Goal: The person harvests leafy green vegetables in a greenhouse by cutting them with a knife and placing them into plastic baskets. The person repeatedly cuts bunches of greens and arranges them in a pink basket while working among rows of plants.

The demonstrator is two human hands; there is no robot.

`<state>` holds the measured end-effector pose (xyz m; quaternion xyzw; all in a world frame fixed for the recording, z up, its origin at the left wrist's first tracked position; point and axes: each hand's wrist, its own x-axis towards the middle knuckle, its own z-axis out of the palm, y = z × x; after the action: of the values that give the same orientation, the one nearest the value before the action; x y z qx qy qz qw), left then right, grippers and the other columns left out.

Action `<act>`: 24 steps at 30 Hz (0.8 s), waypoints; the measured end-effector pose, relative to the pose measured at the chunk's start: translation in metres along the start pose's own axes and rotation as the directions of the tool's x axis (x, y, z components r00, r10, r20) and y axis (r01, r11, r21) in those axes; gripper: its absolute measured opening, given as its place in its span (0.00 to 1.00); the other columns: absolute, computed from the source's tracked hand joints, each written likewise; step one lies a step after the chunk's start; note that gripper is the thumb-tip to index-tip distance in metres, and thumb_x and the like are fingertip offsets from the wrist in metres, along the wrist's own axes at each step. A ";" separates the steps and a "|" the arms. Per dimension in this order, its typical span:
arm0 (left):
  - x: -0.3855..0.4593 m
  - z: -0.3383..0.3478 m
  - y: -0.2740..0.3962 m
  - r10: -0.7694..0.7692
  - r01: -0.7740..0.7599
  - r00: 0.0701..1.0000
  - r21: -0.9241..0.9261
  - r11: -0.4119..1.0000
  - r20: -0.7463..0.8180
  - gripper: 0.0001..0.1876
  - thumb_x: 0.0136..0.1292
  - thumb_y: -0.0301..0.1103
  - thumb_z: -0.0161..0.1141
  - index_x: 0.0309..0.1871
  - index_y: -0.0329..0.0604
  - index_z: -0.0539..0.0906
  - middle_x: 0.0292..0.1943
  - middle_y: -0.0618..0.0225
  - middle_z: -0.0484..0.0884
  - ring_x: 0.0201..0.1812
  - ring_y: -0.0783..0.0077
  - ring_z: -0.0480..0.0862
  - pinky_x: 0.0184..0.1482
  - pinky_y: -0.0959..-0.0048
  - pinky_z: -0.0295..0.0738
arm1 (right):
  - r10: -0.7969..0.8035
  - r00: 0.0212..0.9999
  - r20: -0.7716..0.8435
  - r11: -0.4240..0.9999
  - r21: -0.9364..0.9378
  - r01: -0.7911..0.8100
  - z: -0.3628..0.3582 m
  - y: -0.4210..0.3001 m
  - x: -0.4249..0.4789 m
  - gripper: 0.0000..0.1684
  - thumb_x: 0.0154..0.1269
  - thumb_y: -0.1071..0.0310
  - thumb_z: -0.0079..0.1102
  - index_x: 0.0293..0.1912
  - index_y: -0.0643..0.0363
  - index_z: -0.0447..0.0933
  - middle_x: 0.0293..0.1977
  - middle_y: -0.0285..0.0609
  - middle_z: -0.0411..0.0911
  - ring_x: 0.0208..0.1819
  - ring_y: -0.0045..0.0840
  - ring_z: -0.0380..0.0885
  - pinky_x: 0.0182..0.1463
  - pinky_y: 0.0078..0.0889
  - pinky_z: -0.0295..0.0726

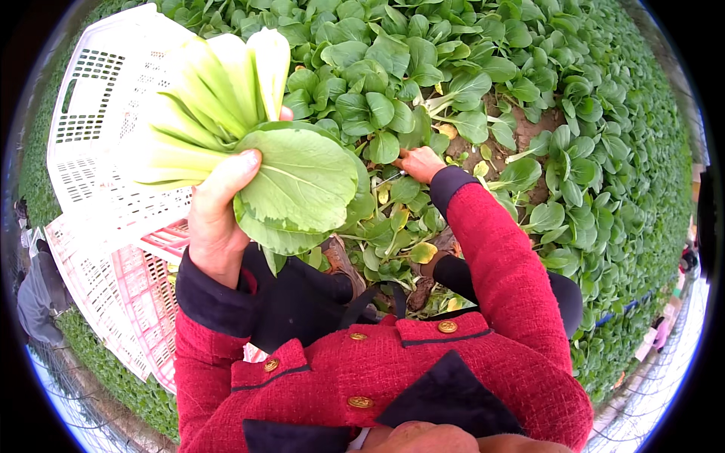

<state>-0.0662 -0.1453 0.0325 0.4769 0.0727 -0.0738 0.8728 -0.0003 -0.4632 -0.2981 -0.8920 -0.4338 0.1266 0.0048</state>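
Note:
My left hand [226, 209] grips a bunch of bok choy [294, 181] by its leaves, with the pale stalks fanned towards the upper left, over the white crates. Low among the growing bok choy plants [379, 110], my right hand [422, 164] is closed around a small tool [392, 177]; only a thin metallic part of it shows, and leaves hide the fingertips. Yellowed leaves and cut plants lie on the ground around that hand.
White plastic crates [85, 113] and a pink-red crate [141, 294] stand at the left. My shoes [344, 263] are among loose leaves. Bare soil [529, 133] shows right of my right hand. Another person [42, 294] is at the far left edge.

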 end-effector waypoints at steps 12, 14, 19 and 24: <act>-0.009 -0.005 0.001 0.005 -0.007 0.998 0.045 0.999 0.059 0.27 0.60 0.24 0.61 0.64 0.34 0.72 0.56 0.56 0.82 0.57 0.62 0.82 0.62 0.64 0.76 | 0.360 0.796 -0.486 0.829 0.559 -0.034 -0.097 -0.008 -0.037 0.28 0.48 0.77 0.68 0.52 0.52 0.77 0.43 0.37 0.81 0.42 0.33 0.83 0.45 0.35 0.81; -0.007 0.002 -0.009 0.094 -0.111 0.989 0.160 0.981 0.111 0.27 0.59 0.23 0.63 0.64 0.36 0.73 0.55 0.58 0.82 0.56 0.65 0.82 0.61 0.66 0.76 | 0.535 0.748 -0.392 0.479 0.871 0.114 -0.118 -0.004 -0.045 0.26 0.51 0.78 0.71 0.52 0.57 0.78 0.43 0.38 0.83 0.41 0.26 0.83 0.42 0.28 0.82; -0.019 0.005 -0.008 0.196 -0.213 0.977 0.446 0.869 0.085 0.27 0.56 0.22 0.69 0.61 0.36 0.75 0.49 0.66 0.82 0.50 0.74 0.81 0.51 0.73 0.79 | 0.573 0.804 -0.158 0.138 0.986 0.095 -0.298 -0.066 -0.050 0.20 0.55 0.77 0.73 0.48 0.60 0.79 0.32 0.33 0.85 0.23 0.10 0.77 0.24 0.14 0.73; -0.023 0.013 -0.012 0.285 -0.351 0.932 0.371 0.859 0.222 0.33 0.54 0.26 0.73 0.63 0.37 0.72 0.55 0.67 0.79 0.54 0.75 0.78 0.57 0.72 0.75 | 0.395 0.839 -0.376 0.138 0.926 0.350 -0.383 -0.144 -0.059 0.23 0.54 0.73 0.76 0.49 0.60 0.78 0.34 0.32 0.84 0.26 0.10 0.78 0.25 0.13 0.71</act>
<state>-0.0903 -0.1614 0.0342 0.6450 -0.0943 0.0204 0.7580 -0.0582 -0.3801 0.1027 -0.6632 -0.2046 0.1203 0.7099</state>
